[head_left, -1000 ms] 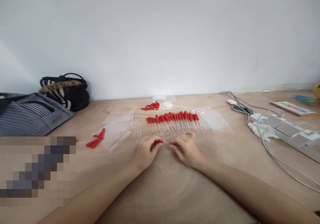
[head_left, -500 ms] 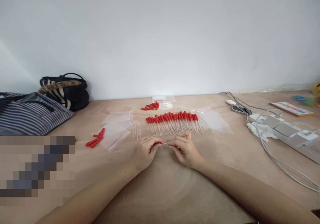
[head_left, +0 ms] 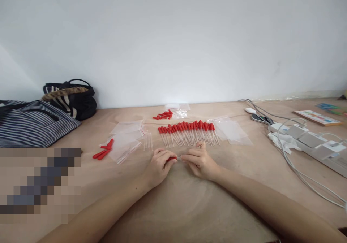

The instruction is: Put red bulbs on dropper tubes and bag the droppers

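My left hand (head_left: 160,165) pinches a red rubber bulb (head_left: 171,159) near the middle of the table. From the bulb a thin clear tube (head_left: 179,159) points right, and my right hand (head_left: 199,161) grips it between thumb and fingers. Beyond my hands lies a long row of red-topped clear droppers (head_left: 189,127). Several clear tubes (head_left: 148,141) without bulbs lie left of that row. Loose red bulbs form a small pile (head_left: 164,115) behind the row, and several more (head_left: 104,151) rest at the left.
Clear zip bags (head_left: 124,142) lie at the left and more (head_left: 231,131) at the right. Striped (head_left: 35,122) and black (head_left: 84,102) bags stand far left. A power strip (head_left: 311,145) with white cables, a dark device (head_left: 261,119) and a colourful card (head_left: 317,118) are at the right.
The bulb and tube are now closer to level, with less tube showing between my hands. My right hand has shifted slightly left and up.
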Tool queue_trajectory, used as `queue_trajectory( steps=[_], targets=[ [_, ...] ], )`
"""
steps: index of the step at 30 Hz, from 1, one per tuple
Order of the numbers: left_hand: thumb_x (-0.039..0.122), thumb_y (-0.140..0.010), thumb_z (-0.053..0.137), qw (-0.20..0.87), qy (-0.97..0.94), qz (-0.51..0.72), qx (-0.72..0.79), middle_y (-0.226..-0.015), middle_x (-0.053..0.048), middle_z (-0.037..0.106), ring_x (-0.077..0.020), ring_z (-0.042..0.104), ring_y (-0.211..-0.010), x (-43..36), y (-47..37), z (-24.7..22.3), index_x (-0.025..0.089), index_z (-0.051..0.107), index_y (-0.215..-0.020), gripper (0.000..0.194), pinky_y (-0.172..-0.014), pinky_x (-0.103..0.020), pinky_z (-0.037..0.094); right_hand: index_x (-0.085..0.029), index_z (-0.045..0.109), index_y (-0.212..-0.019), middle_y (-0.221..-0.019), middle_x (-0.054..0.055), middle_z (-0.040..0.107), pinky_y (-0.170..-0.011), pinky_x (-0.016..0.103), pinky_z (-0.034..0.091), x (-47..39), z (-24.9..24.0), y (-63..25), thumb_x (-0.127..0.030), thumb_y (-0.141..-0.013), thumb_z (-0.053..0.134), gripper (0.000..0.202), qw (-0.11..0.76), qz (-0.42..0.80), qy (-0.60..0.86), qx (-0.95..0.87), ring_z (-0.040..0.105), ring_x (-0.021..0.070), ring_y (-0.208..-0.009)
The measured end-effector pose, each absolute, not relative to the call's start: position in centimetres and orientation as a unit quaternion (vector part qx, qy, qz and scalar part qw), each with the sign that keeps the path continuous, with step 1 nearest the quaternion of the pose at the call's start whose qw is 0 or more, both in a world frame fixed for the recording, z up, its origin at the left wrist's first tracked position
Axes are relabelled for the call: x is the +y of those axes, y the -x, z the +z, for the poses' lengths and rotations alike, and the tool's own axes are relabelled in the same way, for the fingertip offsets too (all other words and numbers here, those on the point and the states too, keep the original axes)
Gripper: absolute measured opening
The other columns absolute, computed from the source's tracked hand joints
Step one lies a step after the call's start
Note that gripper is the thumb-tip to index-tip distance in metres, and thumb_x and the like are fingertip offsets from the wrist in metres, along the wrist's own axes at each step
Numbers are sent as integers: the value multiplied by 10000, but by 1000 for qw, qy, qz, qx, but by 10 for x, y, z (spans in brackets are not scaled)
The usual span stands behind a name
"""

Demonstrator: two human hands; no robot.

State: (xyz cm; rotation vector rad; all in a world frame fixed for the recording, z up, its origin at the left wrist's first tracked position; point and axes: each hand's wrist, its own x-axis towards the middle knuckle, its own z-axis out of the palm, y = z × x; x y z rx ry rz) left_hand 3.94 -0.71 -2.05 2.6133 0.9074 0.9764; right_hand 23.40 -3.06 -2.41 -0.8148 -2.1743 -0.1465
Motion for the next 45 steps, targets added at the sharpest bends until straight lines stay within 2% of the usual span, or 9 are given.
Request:
queue_trajectory(
  steps=[5,11,17,22,30,33,36,41,45],
  targets=[
    [247,-851,446,102,-890,324,304,-725,7,651,-141,591,-678,-8,-40,-21,198,540,-782,126,-790,-328,343,-194,623,-865,-635,-5,589,-744,328,243,-29,-25,-231,-135,-812,385,251,373,-19,331,-866,495,96,-566],
    [278,-847,476,100,-887,327,310,-740,12,665,-139,596,-668,-3,-35,-20,204,554,-807,114,-825,-345,338,-203,614,-883,-752,1,657,-774,332,227,-23,-22,-240,-273,-836,478,160,370,14,350,-860,558,105,-645],
    [264,-814,527,109,-874,352,317,-743,4,668,-146,603,-693,-4,-33,-14,195,569,-817,80,-784,-317,398,-194,614,-859,-743,-3,659,-742,321,233,-25,-24,-242,-218,-846,451,165,385,19,358,-850,554,98,-654],
    [231,-804,528,119,-867,367,315,-691,15,666,-123,592,-608,-7,-35,-16,188,581,-776,73,-809,-336,394,-192,618,-838,-734,7,658,-710,318,242,-28,-26,-233,-208,-846,431,188,403,6,364,-840,550,105,-647],
    [258,-792,546,144,-859,369,325,-689,9,668,-131,596,-608,-6,-34,-20,196,593,-757,86,-833,-368,396,-197,623,-816,-708,2,655,-708,308,248,-30,-27,-230,-219,-848,430,197,402,15,378,-834,538,98,-621],
    [284,-770,572,203,-824,379,369,-760,-6,663,-155,611,-711,-5,-33,-18,203,586,-871,130,-779,-340,447,-201,628,-824,-697,4,655,-715,306,250,-29,-26,-229,-240,-861,420,214,396,19,397,-828,542,95,-606],
    [292,-726,619,325,-745,416,409,-830,-16,640,-164,612,-788,-5,-35,-17,199,478,-1057,372,-736,-316,490,-204,640,-811,-608,-11,629,-707,299,250,-30,-23,-227,-275,-869,419,239,409,22,430,-804,515,84,-539],
    [285,-704,631,482,-616,470,409,-757,8,594,-138,617,-730,-6,-45,-18,176,450,-837,250,-729,-315,523,-204,644,-819,-567,-25,605,-707,292,256,-34,-22,-220,-317,-867,431,246,426,44,441,-789,494,76,-508],
    [237,-746,588,517,-535,518,421,-747,26,548,-116,621,-692,7,-39,-4,177,466,-858,176,-724,-326,545,-215,618,-929,-737,6,651,-739,306,250,-35,-23,-221,-368,-828,496,220,409,23,444,-797,562,106,-647]
  ],
)
